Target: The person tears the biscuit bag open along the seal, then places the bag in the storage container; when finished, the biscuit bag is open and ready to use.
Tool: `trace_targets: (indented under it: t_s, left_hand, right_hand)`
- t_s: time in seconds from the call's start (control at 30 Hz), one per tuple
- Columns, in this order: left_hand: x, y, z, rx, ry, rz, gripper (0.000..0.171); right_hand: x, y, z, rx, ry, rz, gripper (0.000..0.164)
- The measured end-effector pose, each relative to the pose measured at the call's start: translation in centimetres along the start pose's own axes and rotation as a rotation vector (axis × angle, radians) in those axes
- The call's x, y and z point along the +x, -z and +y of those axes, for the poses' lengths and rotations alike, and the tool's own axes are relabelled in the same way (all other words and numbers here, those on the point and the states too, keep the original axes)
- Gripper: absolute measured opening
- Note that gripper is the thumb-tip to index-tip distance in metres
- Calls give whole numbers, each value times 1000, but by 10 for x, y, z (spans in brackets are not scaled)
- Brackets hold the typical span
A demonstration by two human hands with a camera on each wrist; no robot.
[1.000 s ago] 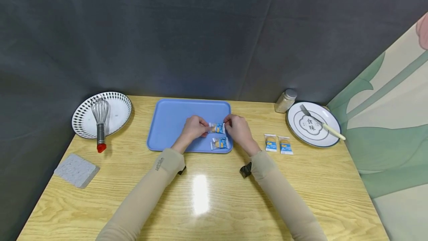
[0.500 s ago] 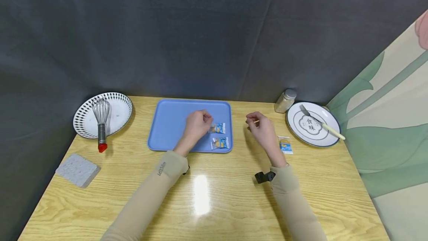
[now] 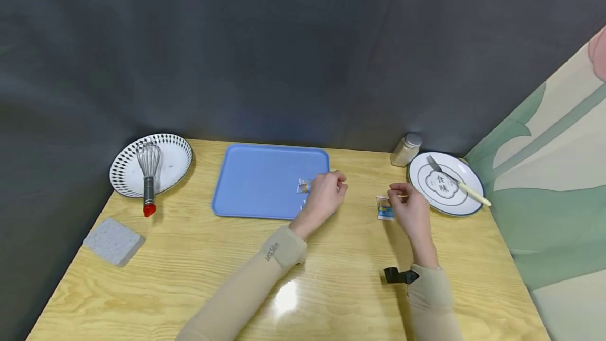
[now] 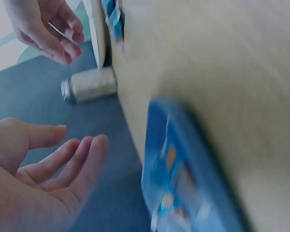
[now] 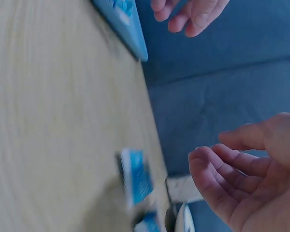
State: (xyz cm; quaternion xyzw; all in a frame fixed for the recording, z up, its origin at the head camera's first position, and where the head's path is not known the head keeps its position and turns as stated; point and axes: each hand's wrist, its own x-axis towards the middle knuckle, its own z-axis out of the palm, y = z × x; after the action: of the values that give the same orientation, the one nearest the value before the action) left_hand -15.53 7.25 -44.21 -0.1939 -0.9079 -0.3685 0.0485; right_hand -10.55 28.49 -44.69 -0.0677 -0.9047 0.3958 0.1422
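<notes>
My left hand (image 3: 324, 196) hovers over the right edge of the blue tray (image 3: 255, 180), fingers loosely bent with nothing between them, as the left wrist view confirms for that hand (image 4: 43, 179). Two small blue-and-clear wrapped biscuits lie in the tray; one biscuit packet (image 3: 303, 186) shows beside the hand, the other is mostly covered by it. To the right, my empty right hand (image 3: 412, 212) is above two more packets on the table. The nearer-left packet (image 3: 384, 208) shows at its fingertips; the second packet (image 5: 147, 223) is hidden from the head view by the hand.
Behind the right hand stand a seasoning jar (image 3: 406, 149) and a white plate (image 3: 442, 204) bearing a fork (image 3: 466, 191). At the left are a patterned plate (image 3: 180, 162) with a whisk (image 3: 149, 183) on it and a grey sponge-like block (image 3: 113, 241). A dark curtain closes off the back.
Both hands have left the upper packet in the tray. The right hand has moved right to the packets on the table, and the left hand has shifted right to the tray's edge.
</notes>
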Motion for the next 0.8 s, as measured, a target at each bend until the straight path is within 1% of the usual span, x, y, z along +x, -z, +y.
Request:
trace_targets:
  t_s: [0.07, 0.17, 0.27, 0.37, 0.5, 0.67, 0.8]
  left_hand:
    - [-1, -15, 7, -34, 1, -24, 13]
    - [-4, -34, 13, -98, 31, -78, 17]
    - [-6, -47, 17, -133, 71, -132, 19]
    - [-6, -57, 20, -117, 86, -174, 24]
    - [-4, -67, 24, -89, 105, -196, 28]
    - [-3, -75, 31, -145, 141, -219, 29]
    - [-3, -78, 37, -180, 128, -230, 28]
  right_hand:
    - [-4, 4, 9, -18, -20, 15, 18]
    - [-8, 8, 19, -39, -27, 17, 18]
    - [-10, 9, 25, -49, -39, 1, 18]
    - [-12, 8, 28, -45, -61, -3, 18]
    - [-15, 3, 31, -36, -70, 1, 18]
    - [-18, -3, 33, -67, -58, -10, 19]
    - [-19, -3, 34, -97, -65, -16, 20]
